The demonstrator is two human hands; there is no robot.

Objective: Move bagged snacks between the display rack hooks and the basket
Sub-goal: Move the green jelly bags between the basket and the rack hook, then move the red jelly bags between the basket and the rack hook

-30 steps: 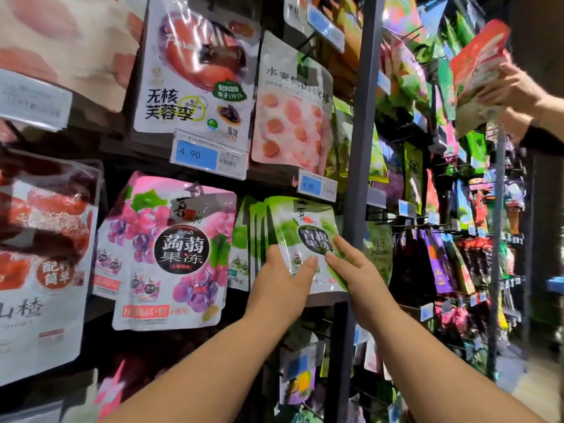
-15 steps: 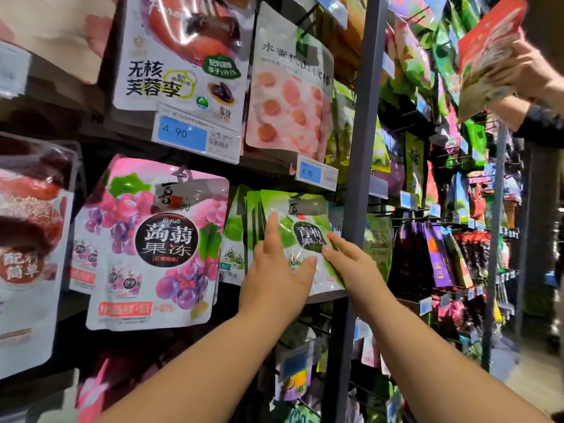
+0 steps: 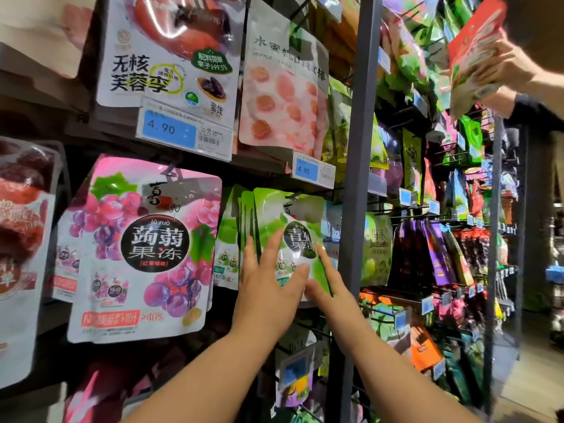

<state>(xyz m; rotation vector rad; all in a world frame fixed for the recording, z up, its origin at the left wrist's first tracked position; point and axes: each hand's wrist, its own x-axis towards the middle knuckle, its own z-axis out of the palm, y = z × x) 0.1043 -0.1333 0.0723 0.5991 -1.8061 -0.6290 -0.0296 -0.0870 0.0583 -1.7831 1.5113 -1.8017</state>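
Note:
A green jelly snack bag (image 3: 287,215) hangs at the front of a row of like bags on a rack hook, mid frame. My left hand (image 3: 268,288) lies flat on its lower left, fingers up over the front and thumb pressed to its bottom edge. My right hand (image 3: 331,283) holds the bag's lower right corner, fingers partly behind it. The bag's top still sits at the hook. No basket is in view.
A large pink grape jelly bag (image 3: 143,248) hangs to the left. Plum (image 3: 171,56) and peach (image 3: 283,96) bags hang above with blue price tags (image 3: 166,129). A grey upright post (image 3: 357,178) stands just right of my hands. Another person's hands (image 3: 500,68) hold a red bag at top right.
My left hand has slid up over the green bag's front and both hands have closed in on its lower edge. The view has moved nearer the rack.

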